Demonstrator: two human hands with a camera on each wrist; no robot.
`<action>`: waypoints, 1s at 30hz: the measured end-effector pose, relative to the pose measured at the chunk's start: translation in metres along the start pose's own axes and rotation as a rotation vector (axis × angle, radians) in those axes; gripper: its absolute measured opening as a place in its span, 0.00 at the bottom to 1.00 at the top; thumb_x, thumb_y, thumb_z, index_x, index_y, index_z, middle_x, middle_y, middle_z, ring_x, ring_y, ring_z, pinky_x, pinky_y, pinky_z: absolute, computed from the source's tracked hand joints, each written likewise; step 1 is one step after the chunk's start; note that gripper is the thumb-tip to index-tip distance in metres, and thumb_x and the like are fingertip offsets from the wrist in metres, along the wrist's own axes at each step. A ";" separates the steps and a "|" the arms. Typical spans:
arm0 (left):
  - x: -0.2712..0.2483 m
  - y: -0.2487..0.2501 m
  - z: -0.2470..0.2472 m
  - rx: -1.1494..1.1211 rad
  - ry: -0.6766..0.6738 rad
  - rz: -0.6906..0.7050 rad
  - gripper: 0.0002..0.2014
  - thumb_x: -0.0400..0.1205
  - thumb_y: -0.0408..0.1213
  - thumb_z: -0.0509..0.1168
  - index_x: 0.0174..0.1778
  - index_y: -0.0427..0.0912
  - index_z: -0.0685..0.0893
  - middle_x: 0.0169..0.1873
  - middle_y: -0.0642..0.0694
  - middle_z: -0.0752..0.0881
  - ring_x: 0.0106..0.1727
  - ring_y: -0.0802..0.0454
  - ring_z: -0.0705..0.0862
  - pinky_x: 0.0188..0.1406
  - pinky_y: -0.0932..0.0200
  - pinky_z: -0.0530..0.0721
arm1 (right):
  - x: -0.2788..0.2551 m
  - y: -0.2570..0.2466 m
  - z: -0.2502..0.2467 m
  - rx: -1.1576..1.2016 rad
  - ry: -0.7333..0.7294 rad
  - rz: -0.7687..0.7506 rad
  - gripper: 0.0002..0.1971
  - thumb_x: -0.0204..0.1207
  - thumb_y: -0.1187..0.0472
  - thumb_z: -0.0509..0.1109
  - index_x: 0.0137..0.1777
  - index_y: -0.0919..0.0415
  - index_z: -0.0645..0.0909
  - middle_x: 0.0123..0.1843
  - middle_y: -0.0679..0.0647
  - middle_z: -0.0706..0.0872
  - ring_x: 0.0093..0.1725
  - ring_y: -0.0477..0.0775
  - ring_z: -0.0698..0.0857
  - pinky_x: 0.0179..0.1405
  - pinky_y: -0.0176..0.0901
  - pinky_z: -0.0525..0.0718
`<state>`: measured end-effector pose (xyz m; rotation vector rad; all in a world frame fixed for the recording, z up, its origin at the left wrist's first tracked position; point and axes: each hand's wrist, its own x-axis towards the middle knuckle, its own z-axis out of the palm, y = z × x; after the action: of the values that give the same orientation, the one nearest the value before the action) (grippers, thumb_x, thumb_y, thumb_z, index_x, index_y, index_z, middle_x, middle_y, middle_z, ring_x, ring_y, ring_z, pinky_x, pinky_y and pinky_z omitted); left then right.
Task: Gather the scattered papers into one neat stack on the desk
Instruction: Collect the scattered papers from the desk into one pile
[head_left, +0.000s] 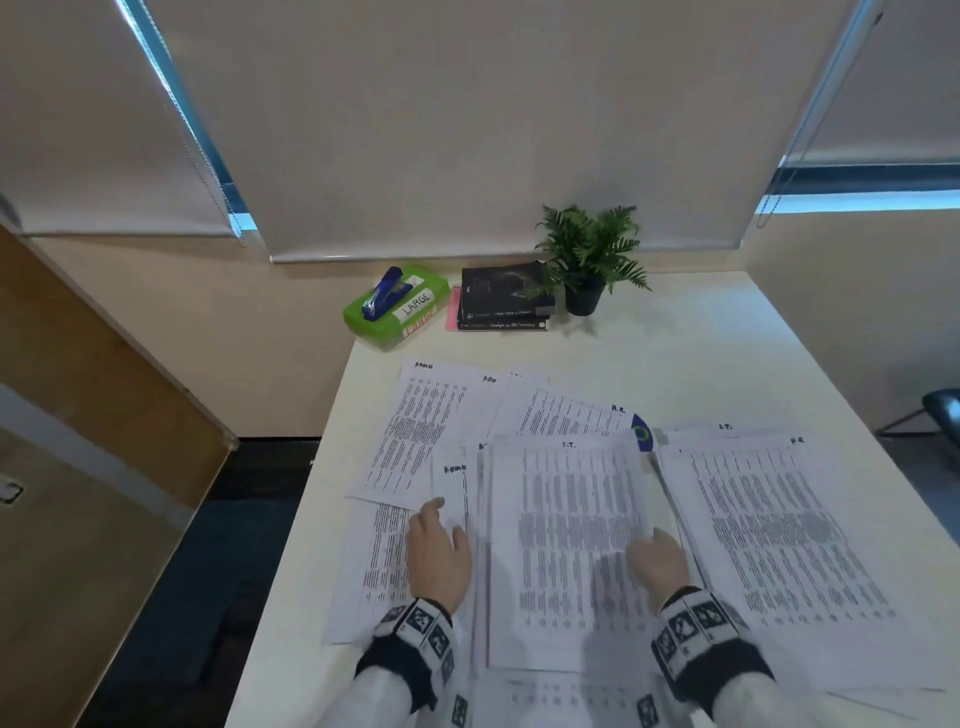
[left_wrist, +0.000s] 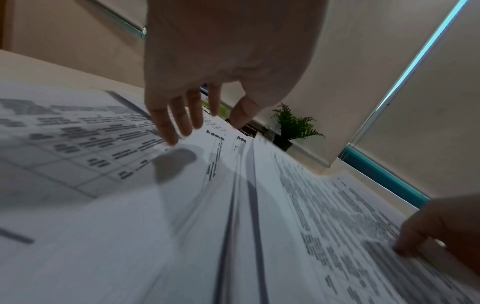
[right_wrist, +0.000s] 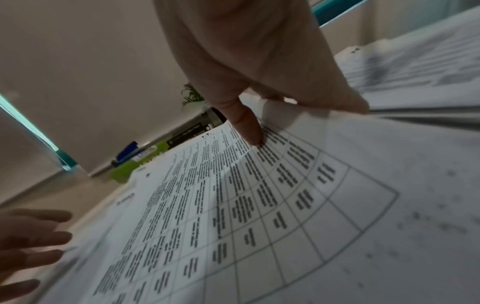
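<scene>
Several printed sheets lie scattered and overlapping on the white desk (head_left: 649, 353). A middle pile (head_left: 566, 545) sits in front of me, with more sheets to its right (head_left: 779, 535) and left (head_left: 421, 431). My left hand (head_left: 436, 545) is open with straight fingers, its fingertips (left_wrist: 171, 135) touching the papers at the pile's left edge. My right hand (head_left: 657, 561) pinches the right edge of the pile's top sheet (right_wrist: 233, 195): the thumb (right_wrist: 249, 127) presses on top and the fingers (right_wrist: 337, 98) curl round the slightly lifted edge.
At the back stand a green box (head_left: 415, 312) with a blue stapler (head_left: 384, 293) on it, stacked black books (head_left: 506, 296) and a potted plant (head_left: 589, 260). A blue round object (head_left: 641, 431) peeks from under the sheets. The desk's left edge (head_left: 291, 519) is near.
</scene>
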<state>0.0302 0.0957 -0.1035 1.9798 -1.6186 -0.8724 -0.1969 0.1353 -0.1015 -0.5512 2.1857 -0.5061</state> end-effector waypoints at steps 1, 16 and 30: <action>0.002 0.000 0.002 0.003 -0.055 -0.048 0.21 0.83 0.35 0.59 0.73 0.39 0.67 0.69 0.38 0.73 0.67 0.44 0.74 0.64 0.57 0.72 | 0.001 0.003 -0.005 -0.059 0.053 0.027 0.26 0.77 0.65 0.59 0.76 0.66 0.66 0.72 0.68 0.73 0.67 0.68 0.76 0.69 0.58 0.76; 0.002 0.040 0.017 -0.172 -0.378 -0.266 0.26 0.82 0.35 0.57 0.77 0.33 0.66 0.71 0.39 0.75 0.71 0.42 0.76 0.73 0.52 0.73 | -0.001 -0.001 0.000 0.249 -0.001 0.021 0.29 0.79 0.74 0.56 0.80 0.69 0.56 0.76 0.67 0.68 0.72 0.68 0.71 0.69 0.60 0.70; 0.004 0.013 0.000 -0.036 -0.161 -0.474 0.25 0.79 0.36 0.61 0.71 0.38 0.66 0.73 0.36 0.60 0.69 0.39 0.65 0.69 0.48 0.69 | 0.003 -0.008 0.019 0.019 -0.026 -0.118 0.25 0.73 0.62 0.66 0.71 0.64 0.70 0.69 0.66 0.71 0.60 0.65 0.76 0.65 0.54 0.77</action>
<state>0.0214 0.0893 -0.0954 2.3621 -1.2106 -1.2505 -0.1820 0.1243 -0.1102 -0.6756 2.1307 -0.5787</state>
